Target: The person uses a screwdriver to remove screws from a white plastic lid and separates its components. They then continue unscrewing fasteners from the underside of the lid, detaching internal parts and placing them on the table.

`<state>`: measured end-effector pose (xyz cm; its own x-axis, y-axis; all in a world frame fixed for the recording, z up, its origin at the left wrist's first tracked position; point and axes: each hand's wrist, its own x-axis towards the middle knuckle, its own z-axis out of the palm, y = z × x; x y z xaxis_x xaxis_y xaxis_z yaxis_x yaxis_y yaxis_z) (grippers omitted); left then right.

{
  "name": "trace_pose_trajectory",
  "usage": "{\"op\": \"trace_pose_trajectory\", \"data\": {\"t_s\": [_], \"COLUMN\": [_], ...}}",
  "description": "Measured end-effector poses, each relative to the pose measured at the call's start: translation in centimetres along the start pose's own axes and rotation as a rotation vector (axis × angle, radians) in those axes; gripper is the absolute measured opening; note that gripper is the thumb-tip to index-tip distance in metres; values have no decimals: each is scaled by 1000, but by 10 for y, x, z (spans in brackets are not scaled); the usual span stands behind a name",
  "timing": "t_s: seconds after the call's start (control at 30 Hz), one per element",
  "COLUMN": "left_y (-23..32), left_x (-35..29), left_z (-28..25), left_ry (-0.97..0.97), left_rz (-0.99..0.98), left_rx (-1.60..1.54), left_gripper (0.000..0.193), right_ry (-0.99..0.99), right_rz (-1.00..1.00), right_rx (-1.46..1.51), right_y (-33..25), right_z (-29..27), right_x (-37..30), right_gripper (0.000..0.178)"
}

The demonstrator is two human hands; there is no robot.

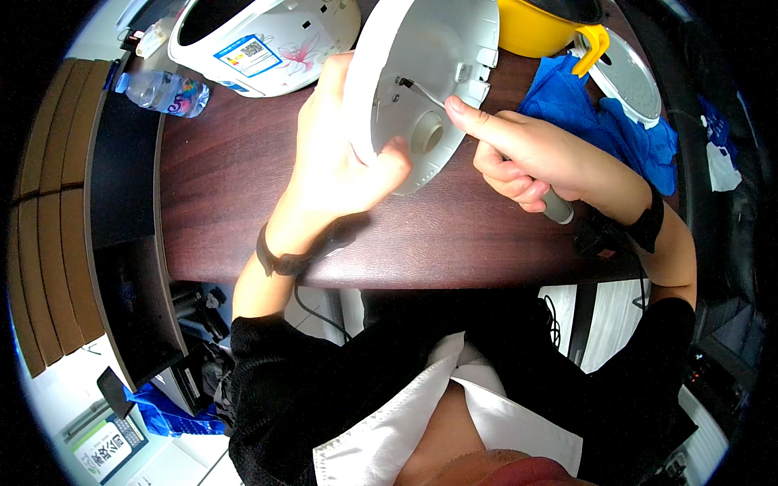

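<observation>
A round white plastic shell, open side toward me with clip tabs along its rim, is tilted up over the table. My left hand grips its left edge, thumb on the lower rim. In my right hand is a screwdriver with a grey handle; the thumb lies along it and its thin shaft reaches inside the shell, near small dark holes. I cannot tell whether the tip touches. Behind my left hand stands a white rice cooker body with a pink flower print.
At the back right are a yellow pot with a handle, a crumpled blue cloth and a round grey-and-white lid plate. A plastic bottle lies at the back left. The brown table's front edge is close to my body.
</observation>
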<state>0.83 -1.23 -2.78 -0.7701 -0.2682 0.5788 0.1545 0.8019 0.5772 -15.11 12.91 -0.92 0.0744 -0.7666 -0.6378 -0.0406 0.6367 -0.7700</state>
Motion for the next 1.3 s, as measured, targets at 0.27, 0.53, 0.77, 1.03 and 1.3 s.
{"op": "trace_pose_trajectory", "data": {"t_s": [0.27,0.53,0.77,1.03,1.3], "left_y": [4,6,9,5,5], "left_x": [-2,-3,-4,-3,-2], "left_z": [0,0,1,4,4], "left_ry": [-49,-50,-40,5,24], "left_rz": [28,-13,4,-9,1], "left_rx": [59,55,21,13,-42], "left_gripper": [64,64,60,61,56], "right_ry": [39,1059,598,-14,-36], "right_rz": [23,-659,-533,32,-4], "right_rx": [-67,-1360,-726,11,-16], "right_y": [-2,-2,9,2,6], "right_z": [1,-12,-25,-10,-8], "right_x": [-4,-1,1,-6,3], "right_gripper": [71,67,66,68,69]}}
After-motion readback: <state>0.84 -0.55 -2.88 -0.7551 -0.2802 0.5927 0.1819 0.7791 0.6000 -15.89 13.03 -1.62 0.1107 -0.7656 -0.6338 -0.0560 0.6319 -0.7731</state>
